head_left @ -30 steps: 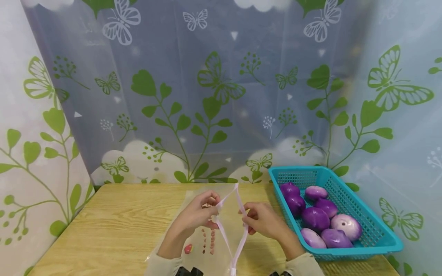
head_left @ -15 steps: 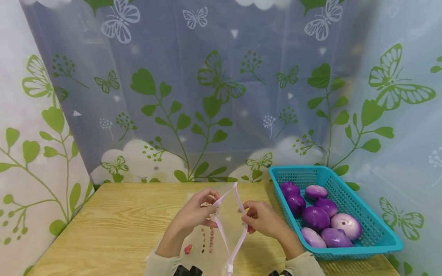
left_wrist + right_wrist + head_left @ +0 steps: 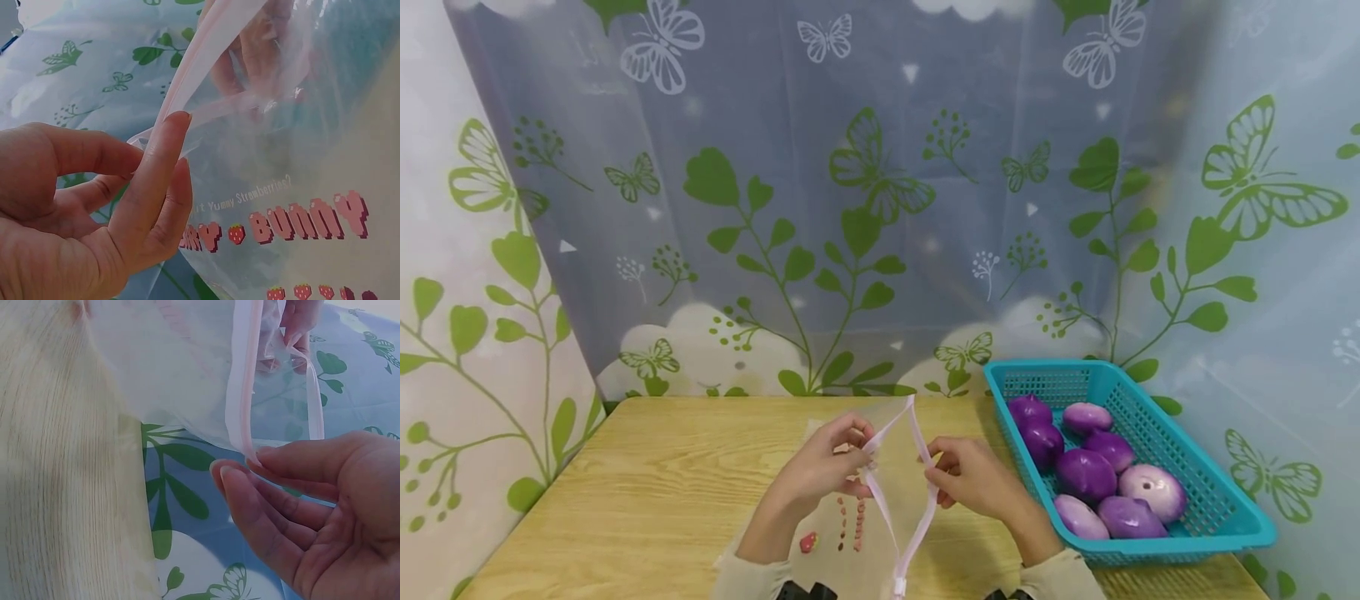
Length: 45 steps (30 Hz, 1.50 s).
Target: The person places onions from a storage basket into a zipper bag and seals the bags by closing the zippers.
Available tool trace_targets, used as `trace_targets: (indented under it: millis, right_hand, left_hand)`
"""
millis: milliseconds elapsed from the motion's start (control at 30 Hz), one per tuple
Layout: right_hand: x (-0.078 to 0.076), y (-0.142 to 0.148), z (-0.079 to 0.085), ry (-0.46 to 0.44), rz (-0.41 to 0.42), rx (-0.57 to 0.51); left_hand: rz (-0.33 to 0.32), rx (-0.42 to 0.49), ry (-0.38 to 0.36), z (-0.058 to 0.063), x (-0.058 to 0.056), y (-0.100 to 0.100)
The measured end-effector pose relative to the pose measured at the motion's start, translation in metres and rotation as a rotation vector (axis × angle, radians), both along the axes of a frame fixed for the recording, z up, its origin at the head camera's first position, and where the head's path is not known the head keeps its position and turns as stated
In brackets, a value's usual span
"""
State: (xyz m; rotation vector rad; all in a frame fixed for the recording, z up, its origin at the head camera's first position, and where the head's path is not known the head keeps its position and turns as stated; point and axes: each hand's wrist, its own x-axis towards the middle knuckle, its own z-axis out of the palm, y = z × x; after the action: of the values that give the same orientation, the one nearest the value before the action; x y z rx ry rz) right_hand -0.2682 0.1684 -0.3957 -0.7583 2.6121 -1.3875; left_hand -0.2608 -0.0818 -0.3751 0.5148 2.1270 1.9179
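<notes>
A clear plastic zip bag [image 3: 306, 231] with a pink zip strip [image 3: 923, 523] is held with its mouth spread into a diamond. The left wrist view shows pink "BUNNY" lettering and small strawberries printed on it. My left hand [image 3: 822, 471] pinches the left side of the mouth between thumb and fingers. On the opposite side, my right hand [image 3: 312, 515] pinches the other zip edge by thumb and fingertips. The zip slider [image 3: 900, 585] hangs at the near end of the mouth. I see nothing inside the bag.
A turquoise basket [image 3: 1217, 533] stands at the right of the wooden table [image 3: 647, 492], close beside my right forearm. Several purple onion-like things [image 3: 1086, 475] lie in it. Behind the table hangs a butterfly-printed curtain [image 3: 760, 108].
The bag and my left hand have shifted slightly left, and the zip slider has come a little further into view. Both hands keep their pinch, and the mouth stays spread.
</notes>
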Motion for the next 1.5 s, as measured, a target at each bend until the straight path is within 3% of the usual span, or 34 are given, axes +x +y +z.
trace_targets:
  millis: [333,567,733,867,967,1200,1500]
  right_hand:
    - [-0.001,0.000,-0.001,0.019,-0.050,-0.005]
    - [0.003,0.005,0.002,0.092,-0.078,-0.005]
    - [0.008,0.006,0.009,0.160,-0.122,0.061]
    - [0.016,0.004,0.022,0.285,-0.188,0.146]
    - [0.021,0.005,0.035,0.344,-0.183,0.188]
    - [0.016,0.019,0.069,0.318,-0.180,0.261]
    - [-0.010,0.047,0.103,0.282,-0.090,0.453]
  left_hand:
    - [0.024,0.018,0.010,-0.003,-0.012,-0.002]
    - [0.076,0.037,-0.013,-0.008,-0.019,0.002]
    - [0.118,0.062,-0.018,-0.012,-0.023,0.005]
    - [0.140,0.070,-0.024,-0.015,-0.025,0.006]
    - [0.143,0.073,-0.024,-0.016,-0.026,0.005]
    - [0.152,0.066,-0.009,-0.018,-0.028,0.003]
    - [0.137,0.065,-0.013,-0.022,-0.031,0.002]
